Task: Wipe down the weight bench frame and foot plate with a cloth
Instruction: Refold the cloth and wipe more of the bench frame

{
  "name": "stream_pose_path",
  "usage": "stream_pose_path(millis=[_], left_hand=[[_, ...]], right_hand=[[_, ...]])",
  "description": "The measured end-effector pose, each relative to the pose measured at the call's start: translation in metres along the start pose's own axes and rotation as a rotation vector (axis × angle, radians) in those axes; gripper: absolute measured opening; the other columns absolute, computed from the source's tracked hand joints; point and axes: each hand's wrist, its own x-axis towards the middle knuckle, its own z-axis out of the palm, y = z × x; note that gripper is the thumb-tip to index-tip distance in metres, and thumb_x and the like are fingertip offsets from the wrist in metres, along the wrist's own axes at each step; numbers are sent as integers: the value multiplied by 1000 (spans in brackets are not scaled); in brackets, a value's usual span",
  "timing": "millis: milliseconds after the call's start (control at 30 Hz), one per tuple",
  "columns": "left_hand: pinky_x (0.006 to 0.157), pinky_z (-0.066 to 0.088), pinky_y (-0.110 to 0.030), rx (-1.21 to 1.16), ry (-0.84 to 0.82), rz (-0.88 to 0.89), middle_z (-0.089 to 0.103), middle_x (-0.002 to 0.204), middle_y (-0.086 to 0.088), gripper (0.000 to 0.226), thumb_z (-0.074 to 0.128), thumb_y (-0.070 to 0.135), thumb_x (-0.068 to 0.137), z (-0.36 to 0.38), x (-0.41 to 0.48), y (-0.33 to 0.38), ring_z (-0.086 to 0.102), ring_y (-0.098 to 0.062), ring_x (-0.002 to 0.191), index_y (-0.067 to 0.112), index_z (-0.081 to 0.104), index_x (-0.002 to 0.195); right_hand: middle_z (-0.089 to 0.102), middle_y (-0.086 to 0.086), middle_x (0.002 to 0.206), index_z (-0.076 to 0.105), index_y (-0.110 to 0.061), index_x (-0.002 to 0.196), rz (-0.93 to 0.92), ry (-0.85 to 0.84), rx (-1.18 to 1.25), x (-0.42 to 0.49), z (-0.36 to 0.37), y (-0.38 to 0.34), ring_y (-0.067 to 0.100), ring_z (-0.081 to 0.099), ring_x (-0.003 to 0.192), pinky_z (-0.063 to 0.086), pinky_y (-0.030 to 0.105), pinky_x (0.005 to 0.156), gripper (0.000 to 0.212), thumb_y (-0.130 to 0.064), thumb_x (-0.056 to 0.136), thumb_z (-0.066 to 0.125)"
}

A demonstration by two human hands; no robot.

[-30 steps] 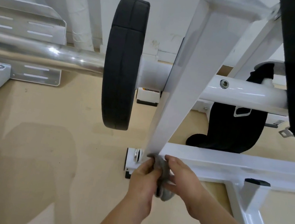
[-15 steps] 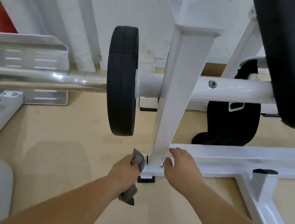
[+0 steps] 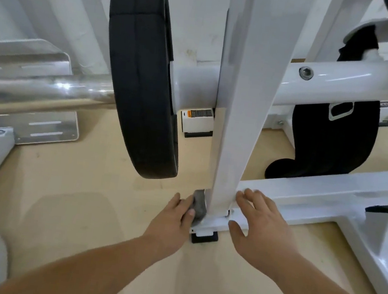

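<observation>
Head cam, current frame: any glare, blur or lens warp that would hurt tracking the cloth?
Head view: hard glare spot on the chrome bar, milder sheen on the white cross tube. Wide-angle distortion leans the upright post. Shadows on the floor are soft and diffuse. The cloth is slightly soft and half hidden by the left hand.

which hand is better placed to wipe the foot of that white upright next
Left. The left hand holds the grey cloth against the foot of the upright, on its left side. The right hand lies open on the base rail with no cloth, probably just bracing.
</observation>
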Motion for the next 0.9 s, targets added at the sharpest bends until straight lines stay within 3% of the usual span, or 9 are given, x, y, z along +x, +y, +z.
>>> stream_pose_path(millis=[100, 167, 333, 467, 567, 667, 733, 800, 900], left_hand=[[129, 6, -39, -470, 19, -164, 4, 169, 16, 65, 21, 59, 105, 40, 5, 3, 3, -11, 158, 33, 9, 163], [129, 5, -35, -593, 106, -102, -1, 165, 19, 59, 25, 50, 107, 68, 5, 5, -4, -4, 155, 34, 1, 159], [122, 2, -20, -460, 134, 2, -11, 167, 20, 60, 28, 43, 110, 82, 24, -22, -8, 3, 151, 32, 2, 163], [120, 7, -19, -389, -74, 91, -15, 155, 41, 46, 27, 41, 112, 48, 36, -40, -2, 10, 147, 70, 2, 137], [127, 8, -30, -465, 66, 103, -3, 168, 17, 44, 31, 44, 110, 65, 20, -27, 3, -3, 155, 58, 4, 142], [124, 29, -54, -851, 100, -49, 29, 168, 1, 68, 45, 89, 82, 82, 7, -18, 27, -25, 155, 72, 26, 145], [102, 54, -40, -910, 100, -182, 50, 156, -3, 92, 43, 96, 74, 71, 28, -16, 50, -26, 141, 45, 44, 151], [82, 56, -26, -795, 74, -335, 64, 137, -9, 90, 36, 89, 83, 52, 43, -14, 65, -21, 119, 27, 57, 145], [123, 29, -38, -710, 50, -133, 35, 164, -4, 61, 29, 64, 104, 49, 41, -11, 33, -26, 152, 43, 23, 160]], right_hand=[[11, -23, 164, 19, -38, 160, 1, 8, 23, 0, 2, 5, 2, -1, 153, 26, 26, 122, 64, -51, 101, 41], [10, -26, 162, 19, -41, 159, -2, 15, 39, 1, 2, 6, -1, -3, 151, 33, 26, 118, 63, -50, 101, 42], [14, -24, 162, 23, -38, 159, -12, 33, 54, 3, 7, 6, 0, -2, 151, 34, 27, 117, 63, -48, 101, 44], [13, -24, 162, 21, -38, 160, -14, 39, 50, 4, 8, 5, 0, -3, 151, 33, 25, 117, 62, -46, 102, 43], [15, -23, 162, 24, -37, 159, -12, 39, 68, 4, 5, 3, 0, -2, 151, 33, 25, 116, 61, -45, 102, 44], [13, -24, 161, 23, -37, 160, -12, 40, 72, 4, 6, 2, -2, -4, 150, 31, 23, 115, 61, -46, 102, 43], [13, -24, 161, 22, -36, 160, -12, 54, 70, 5, 8, 3, -1, -5, 150, 32, 24, 115, 62, -47, 103, 42], [12, -24, 161, 22, -35, 160, -4, 40, 68, 4, 10, 3, 0, -4, 151, 33, 25, 116, 62, -47, 103, 41], [12, -25, 161, 22, -35, 160, -5, 40, 69, 4, 9, 3, -1, -5, 151, 32, 26, 118, 62, -48, 103, 39]])
